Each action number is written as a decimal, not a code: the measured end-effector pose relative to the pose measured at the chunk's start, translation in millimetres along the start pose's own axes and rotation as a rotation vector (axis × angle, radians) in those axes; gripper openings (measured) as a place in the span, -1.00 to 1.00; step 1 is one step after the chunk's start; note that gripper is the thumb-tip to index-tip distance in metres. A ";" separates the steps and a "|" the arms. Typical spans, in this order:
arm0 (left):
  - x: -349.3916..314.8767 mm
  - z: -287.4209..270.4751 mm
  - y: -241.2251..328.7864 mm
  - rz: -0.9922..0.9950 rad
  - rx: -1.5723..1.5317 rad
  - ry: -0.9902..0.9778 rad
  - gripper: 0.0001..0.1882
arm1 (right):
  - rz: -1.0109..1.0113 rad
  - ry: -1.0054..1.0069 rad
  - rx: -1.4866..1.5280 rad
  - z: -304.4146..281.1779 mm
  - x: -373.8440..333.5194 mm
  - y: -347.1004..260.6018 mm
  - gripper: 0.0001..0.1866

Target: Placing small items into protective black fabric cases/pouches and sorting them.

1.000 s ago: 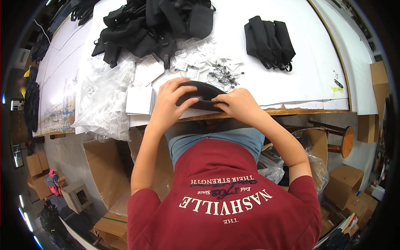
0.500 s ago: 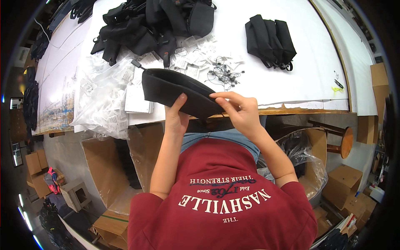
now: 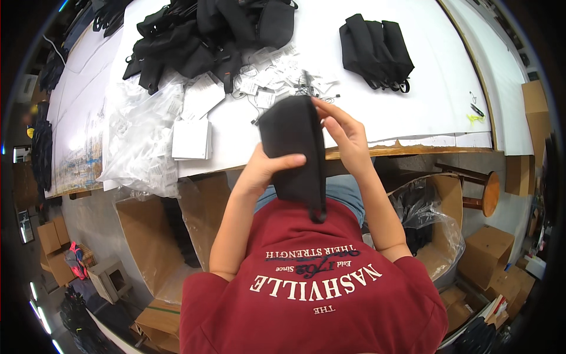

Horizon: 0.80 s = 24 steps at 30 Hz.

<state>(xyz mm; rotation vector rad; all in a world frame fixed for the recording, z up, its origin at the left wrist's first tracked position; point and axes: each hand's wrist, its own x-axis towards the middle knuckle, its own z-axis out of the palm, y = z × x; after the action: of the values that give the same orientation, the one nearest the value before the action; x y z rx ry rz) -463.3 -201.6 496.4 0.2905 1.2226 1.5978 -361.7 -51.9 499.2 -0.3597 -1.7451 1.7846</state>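
Note:
A black zip pouch stands on end in front of me, above the table's near edge. My left hand grips its side, the thumb lying across the broad face. Along the pouch's right edge runs the zip, with a blurred zip pull sticking up at the top. My right hand is open at the top right corner, its index fingertip against the pouch and the thumb apart from it. Small black loop fasteners lie just beyond, partly hidden by the pouch.
White tags with strings lie scattered behind the pouch. A heap of black pouches covers the far left; several more lie right. A clear plastic bag of tags and a white card stack sit left. Cardboard boxes stand below the table.
The pouch has turned from lying crosswise with its mouth gaping to standing on end, zip edge to the right. My right hand has let go of its lower end and moved up to the top corner.

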 end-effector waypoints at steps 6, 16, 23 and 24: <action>2.5 8.3 -8.5 -0.103 -0.008 0.009 -0.44 | -0.207 0.081 -0.224 -9.2 14.1 -0.3 -0.89; 5.9 4.9 -14.4 -0.122 -0.219 0.033 -0.51 | -0.267 0.144 -0.448 -14.0 0.0 -12.2 -0.91; 4.4 5.4 -14.0 -0.214 -0.185 -0.089 -0.49 | 0.044 0.104 -0.085 -11.3 -2.6 -19.9 -0.93; 5.3 2.7 -12.3 -0.213 -0.184 -0.088 -0.49 | 0.043 0.103 -0.084 -11.2 -3.2 -19.8 -0.93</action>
<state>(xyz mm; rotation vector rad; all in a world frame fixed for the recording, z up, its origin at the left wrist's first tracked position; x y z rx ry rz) -456.5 -196.7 485.6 0.1078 0.9966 1.4834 -348.1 -45.9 516.7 -0.5189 -1.7549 1.6947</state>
